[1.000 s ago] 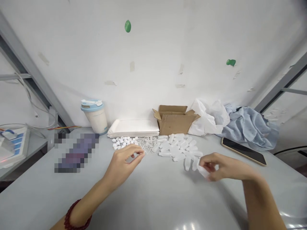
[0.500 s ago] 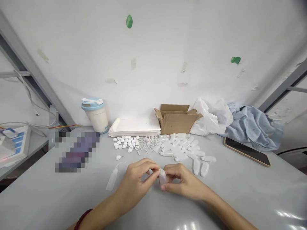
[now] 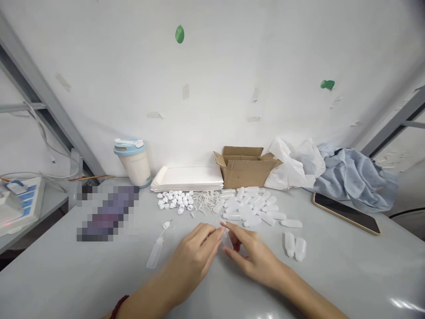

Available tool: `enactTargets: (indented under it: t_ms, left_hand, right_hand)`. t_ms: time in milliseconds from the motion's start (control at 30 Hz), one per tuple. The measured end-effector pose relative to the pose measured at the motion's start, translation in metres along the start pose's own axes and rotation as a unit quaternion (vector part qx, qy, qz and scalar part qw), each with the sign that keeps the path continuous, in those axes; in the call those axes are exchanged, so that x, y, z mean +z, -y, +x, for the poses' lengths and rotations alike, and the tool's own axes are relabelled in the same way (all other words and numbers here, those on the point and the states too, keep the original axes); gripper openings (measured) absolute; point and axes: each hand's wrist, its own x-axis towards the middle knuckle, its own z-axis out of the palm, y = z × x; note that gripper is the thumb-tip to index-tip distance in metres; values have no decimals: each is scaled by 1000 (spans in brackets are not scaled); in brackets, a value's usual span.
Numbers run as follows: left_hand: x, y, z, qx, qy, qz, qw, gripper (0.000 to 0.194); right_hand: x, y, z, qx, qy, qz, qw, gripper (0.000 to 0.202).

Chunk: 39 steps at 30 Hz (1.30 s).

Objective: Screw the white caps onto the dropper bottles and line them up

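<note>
A small translucent plastic bottle is held low over the tabletop, tilted, by my right hand, whose thumb and fingers curl round its right side. My left hand is closed, its fingertips pressed together against the bottle's upper left edge; whatever they pinch is hidden. Left of that hand lies another bottle with a thin curved tube at its mouth, and a white cap rests just beyond. Two bottles lie side by side to the right of my right hand.
Beyond my hands spread white caps, thin curved tubes and a heap of bottles. Behind them stand a paper stack, an open cardboard box and a cup. A phone and cloth lie right.
The held bottle has tilted, and my left fingers have closed together over its top. The two loose bottles have shifted right and nearer. The lone cap sits slightly nearer the tubed bottle.
</note>
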Motion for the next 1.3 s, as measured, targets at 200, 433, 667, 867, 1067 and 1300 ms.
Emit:
enactTargets:
  t_ms: [200, 433, 667, 867, 1067, 1300]
  left_hand:
    - [3, -2, 0, 90, -31, 93, 991, 34]
    - [-2, -3, 3, 5, -42, -8, 999, 27]
    - [-7, -6, 9, 94, -57, 57, 992, 32]
    - [0, -6, 4, 87, -56, 62, 993, 37]
    - [-2, -1, -3, 36, -43, -8, 998, 38]
    - [-16, 4, -5, 42, 5, -10, 999, 39]
  right_hand:
    - [2, -2, -1, 17, -10, 46, 999, 43]
    - [-4, 7, 5, 82, 17, 206, 975, 30]
    - [-5, 6, 5, 78, 40, 347, 934, 32]
    - [-11, 10, 4, 62, 32, 206, 976, 35]
    - [-64, -36, -88, 72, -185, -247, 948, 43]
    - [-65, -71, -138, 166, -102, -345, 918, 49]
